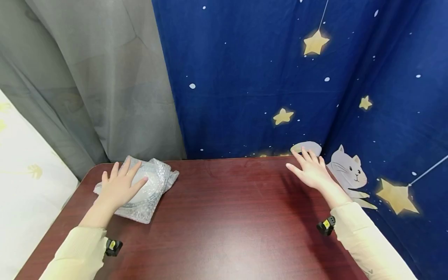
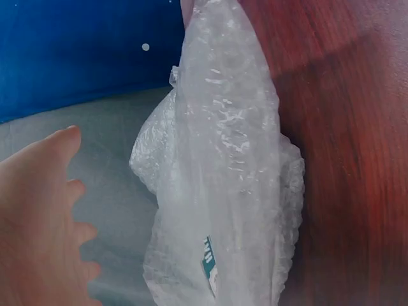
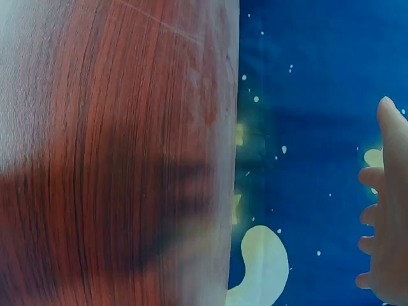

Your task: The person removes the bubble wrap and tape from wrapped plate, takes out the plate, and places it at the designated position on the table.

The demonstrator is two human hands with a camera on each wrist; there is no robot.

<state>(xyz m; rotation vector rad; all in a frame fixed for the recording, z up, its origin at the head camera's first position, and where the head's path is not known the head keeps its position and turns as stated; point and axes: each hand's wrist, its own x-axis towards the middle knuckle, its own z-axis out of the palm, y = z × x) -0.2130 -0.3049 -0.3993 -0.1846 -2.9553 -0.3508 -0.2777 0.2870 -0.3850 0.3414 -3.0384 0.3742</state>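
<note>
A round, flattish thing wrapped in clear bubble wrap [image 1: 154, 186] lies at the far left of the table; the wrapping blurs what is inside. In the head view my left hand [image 1: 118, 187] overlaps it, fingers spread and straight. From the left wrist, that hand [image 2: 38, 217] shows apart from the bubble wrap [image 2: 223, 146], with a gap between. A small teal and white label [image 2: 210, 264] shows through the plastic. My right hand [image 1: 311, 170] hovers over the far right of the table, fingers spread, holding nothing. Its shadow falls on the wood in the right wrist view.
The dark red wood-grain table [image 1: 224, 210] reaches back to a grey curtain [image 1: 115, 77] and a blue star-patterned curtain [image 1: 245, 77]. More blue curtain, with a printed cat [image 1: 346, 171], hangs along the right. White cloth [image 1: 28, 194] hangs beside the left edge.
</note>
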